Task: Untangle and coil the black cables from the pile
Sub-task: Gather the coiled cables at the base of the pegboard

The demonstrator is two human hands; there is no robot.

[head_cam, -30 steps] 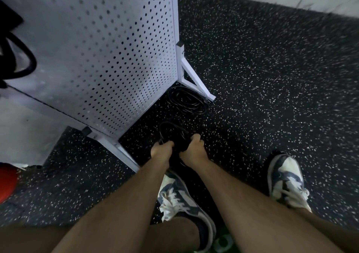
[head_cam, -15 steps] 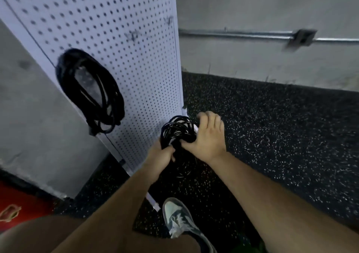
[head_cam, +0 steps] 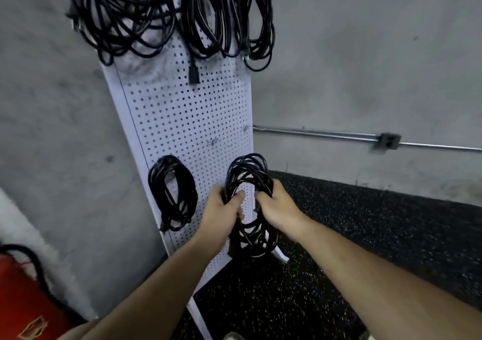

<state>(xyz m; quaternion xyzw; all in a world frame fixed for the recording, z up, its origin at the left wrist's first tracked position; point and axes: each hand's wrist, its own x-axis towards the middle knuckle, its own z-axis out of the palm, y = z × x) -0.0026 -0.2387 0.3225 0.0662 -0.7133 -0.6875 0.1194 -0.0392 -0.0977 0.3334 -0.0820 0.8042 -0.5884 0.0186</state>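
Raised before the pegboard (head_cam: 187,130), left hand (head_cam: 221,214) and right hand (head_cam: 280,206) both grip the cable coil (head_cam: 245,174).

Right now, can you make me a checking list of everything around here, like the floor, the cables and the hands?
Surface: black speckled floor; a white pegboard stands on it.
Job's things: one coiled black cable, held up in front of the pegboard's lower right edge.
Clutter: a red object at the lower left, with something black and hose-like across it.
Grips: the left grip holds the coil's left side; the right grip holds its right side.
Cables: a hung coil sits low on the pegboard; many cable bunches hang at its top, with one plug dangling.
Surroundings: grey concrete wall, with a metal pipe and a box on it.
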